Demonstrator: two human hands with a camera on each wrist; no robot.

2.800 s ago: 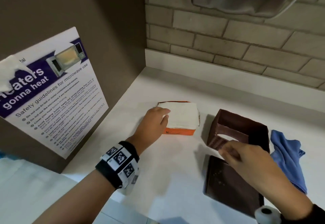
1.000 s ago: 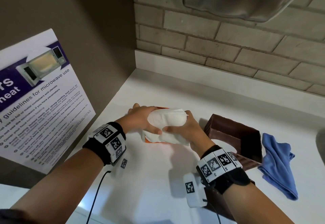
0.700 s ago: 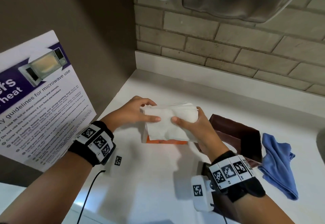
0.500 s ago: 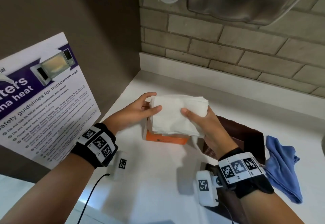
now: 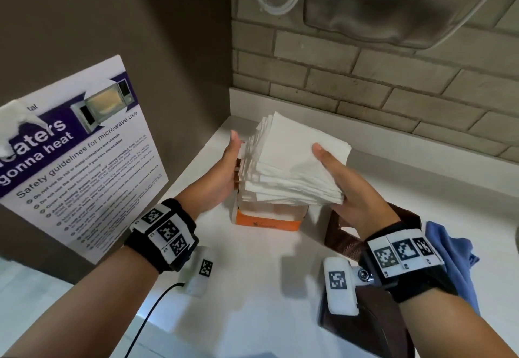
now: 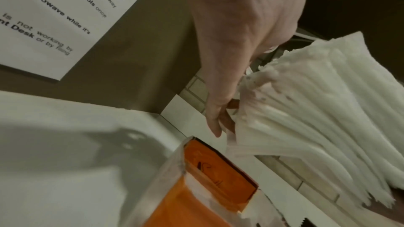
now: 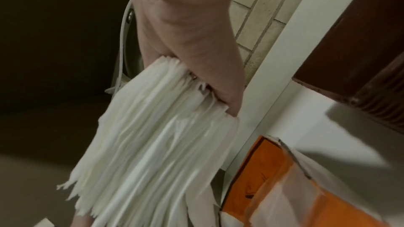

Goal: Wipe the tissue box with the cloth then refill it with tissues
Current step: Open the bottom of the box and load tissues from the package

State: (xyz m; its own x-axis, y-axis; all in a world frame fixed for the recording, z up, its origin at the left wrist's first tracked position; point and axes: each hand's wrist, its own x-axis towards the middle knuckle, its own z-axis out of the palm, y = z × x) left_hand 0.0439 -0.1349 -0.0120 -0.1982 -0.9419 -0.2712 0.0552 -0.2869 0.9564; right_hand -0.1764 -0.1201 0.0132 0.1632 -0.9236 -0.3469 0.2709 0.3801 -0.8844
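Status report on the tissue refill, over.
Right hand grips tissue stack, left hand steadies its edge. Stack held above orange pack. Tissue box partly hidden behind right wrist.

Shared pantry: microwave safety poster point(image 5: 84, 166), white counter point(image 5: 252, 279).

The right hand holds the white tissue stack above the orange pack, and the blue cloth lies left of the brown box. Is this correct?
Not quite. The head view shows the blue cloth right of the brown box, not left. The rest holds: the right hand holds the white tissue stack above the orange pack.
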